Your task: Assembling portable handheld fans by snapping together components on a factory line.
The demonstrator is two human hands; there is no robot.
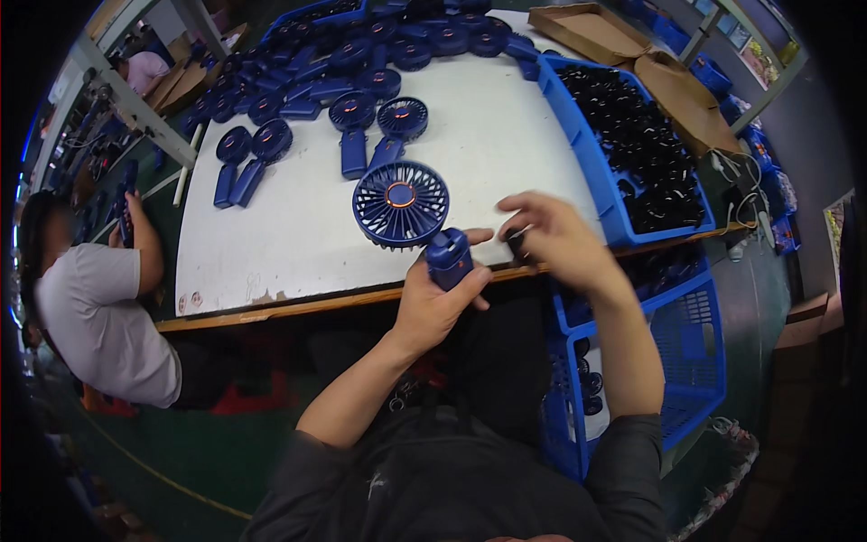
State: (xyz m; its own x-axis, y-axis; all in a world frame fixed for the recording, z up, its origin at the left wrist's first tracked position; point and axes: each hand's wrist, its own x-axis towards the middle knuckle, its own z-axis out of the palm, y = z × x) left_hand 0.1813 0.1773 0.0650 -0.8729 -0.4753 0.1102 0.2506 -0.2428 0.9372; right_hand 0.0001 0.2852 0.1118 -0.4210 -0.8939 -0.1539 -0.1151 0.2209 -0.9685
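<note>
A dark blue handheld fan (449,259) is gripped by its handle in my left hand (428,312), its round grille tilted up and away over the table's front edge. My right hand (557,237) is just to the right of the fan, its fingers curled round a small black piece (517,244). Motion blurs those fingers somewhat, and the piece's exact kind does not show. Beyond the held fan, two more blue fans (352,135) lie side by side on the white table (506,135). Another pair of fans (248,167) rests farther left.
A blue tray (578,140) full of small black parts stands on the table's right side. Many blue fans (343,59) are heaped at the back. Blue crates (691,343) sit below on the right. At the left, a co-worker (108,298) holds a dark blue object. Cardboard trays (587,29) lie behind.
</note>
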